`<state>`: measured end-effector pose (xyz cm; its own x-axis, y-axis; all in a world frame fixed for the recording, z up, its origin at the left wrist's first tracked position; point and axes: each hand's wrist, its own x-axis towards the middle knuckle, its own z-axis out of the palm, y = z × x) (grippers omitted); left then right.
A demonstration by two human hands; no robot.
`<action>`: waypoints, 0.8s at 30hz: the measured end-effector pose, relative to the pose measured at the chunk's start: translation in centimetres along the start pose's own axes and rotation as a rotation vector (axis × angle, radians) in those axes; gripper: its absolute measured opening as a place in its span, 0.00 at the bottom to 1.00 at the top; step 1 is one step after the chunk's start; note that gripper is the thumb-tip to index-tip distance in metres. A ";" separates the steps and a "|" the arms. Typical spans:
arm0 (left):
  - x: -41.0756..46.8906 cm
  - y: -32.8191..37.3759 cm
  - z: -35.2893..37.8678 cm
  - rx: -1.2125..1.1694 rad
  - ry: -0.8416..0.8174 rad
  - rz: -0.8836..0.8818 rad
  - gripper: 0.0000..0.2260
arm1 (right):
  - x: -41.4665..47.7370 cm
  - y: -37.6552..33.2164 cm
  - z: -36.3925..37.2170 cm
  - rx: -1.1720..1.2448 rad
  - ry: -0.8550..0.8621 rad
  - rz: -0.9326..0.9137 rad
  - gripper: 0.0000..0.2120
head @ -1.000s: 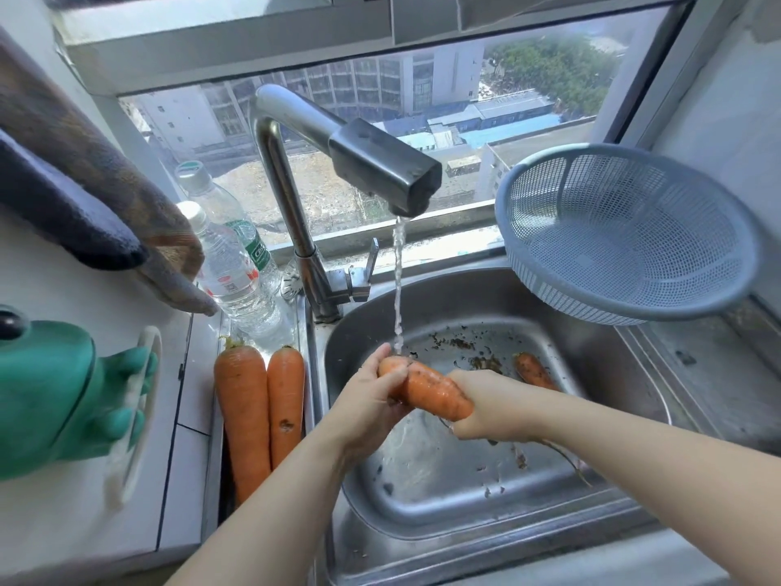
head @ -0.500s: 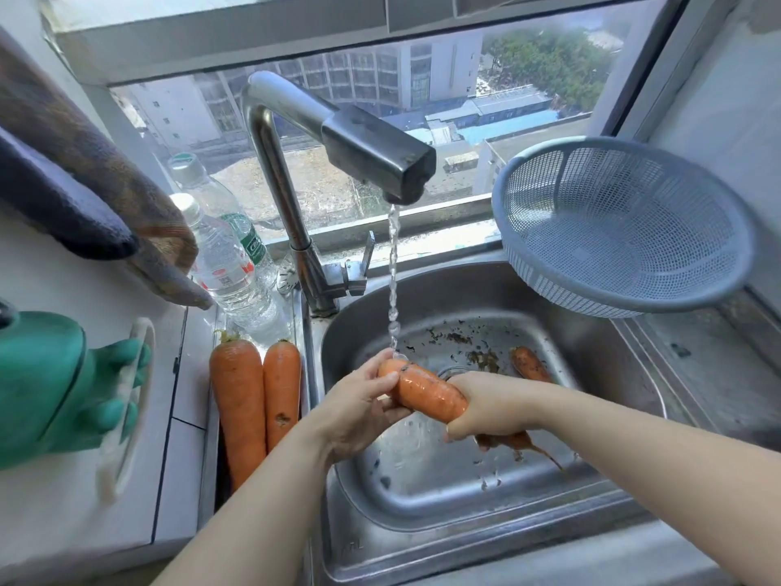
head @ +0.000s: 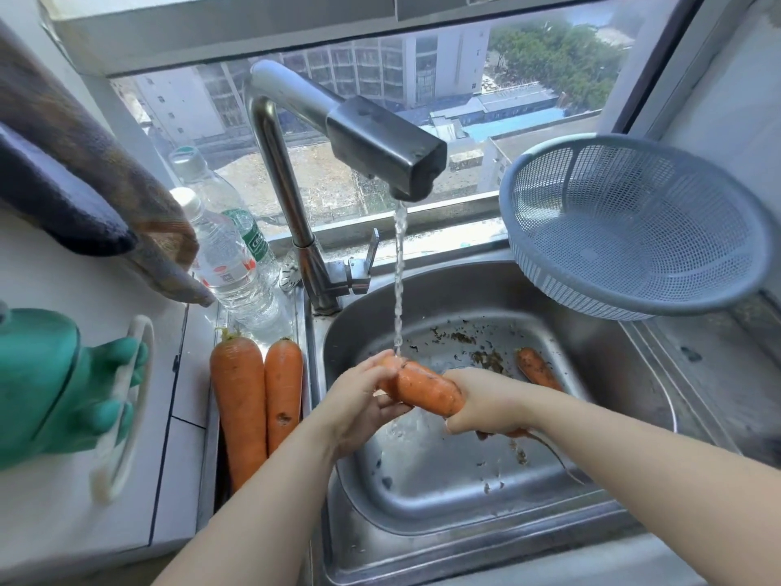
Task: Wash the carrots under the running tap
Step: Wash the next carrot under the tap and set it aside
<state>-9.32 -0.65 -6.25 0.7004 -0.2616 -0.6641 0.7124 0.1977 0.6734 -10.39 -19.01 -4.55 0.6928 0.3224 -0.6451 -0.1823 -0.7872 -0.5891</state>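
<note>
Water runs from the steel tap [head: 380,154] onto the thick end of an orange carrot [head: 427,389] held over the sink [head: 625,374]. My left hand [head: 359,406] grips that thick end. Around the carrot's thin end my right hand [head: 486,401] is curled, and the root tail trails out below it. Another dirty carrot [head: 536,367] lies in the basin near the drain. Two large carrots [head: 236,399] [head: 283,387] lie side by side on the ledge left of the sink.
A blue-grey colander [head: 634,226] sits tilted at the sink's right rim. Two water bottles [head: 228,264] stand behind the ledge carrots. A green glove [head: 55,382] and a dark cloth [head: 84,179] are at the left. Bits of dirt [head: 481,353] lie in the basin.
Both hands keep hold of the same carrot under the stream; it has turned slightly and the root tail now shows below my right hand. The view has shifted a little.
</note>
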 end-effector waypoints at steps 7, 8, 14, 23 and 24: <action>-0.5 0.1 0.3 -0.019 0.026 0.034 0.14 | -0.1 -0.2 0.1 -0.049 0.027 -0.012 0.10; -0.5 0.2 0.4 -0.018 0.038 0.033 0.14 | -0.2 -0.3 0.1 -0.056 0.036 -0.014 0.10; -0.6 0.4 1.2 -0.025 0.073 0.008 0.11 | -0.5 -0.5 0.1 -0.124 0.080 -0.012 0.11; -0.7 0.2 1.0 -0.082 0.052 -0.032 0.12 | -1.0 -1.0 0.0 -0.237 0.109 -0.030 0.11; -0.7 0.2 0.6 -0.126 0.006 -0.028 0.15 | -1.0 -1.1 -0.2 -0.233 0.109 -0.028 0.11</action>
<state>-9.74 -1.01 -5.43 0.6803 -0.2626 -0.6843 0.7312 0.3080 0.6086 -10.75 -18.54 -3.18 0.7690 0.2972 -0.5659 -0.0046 -0.8827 -0.4699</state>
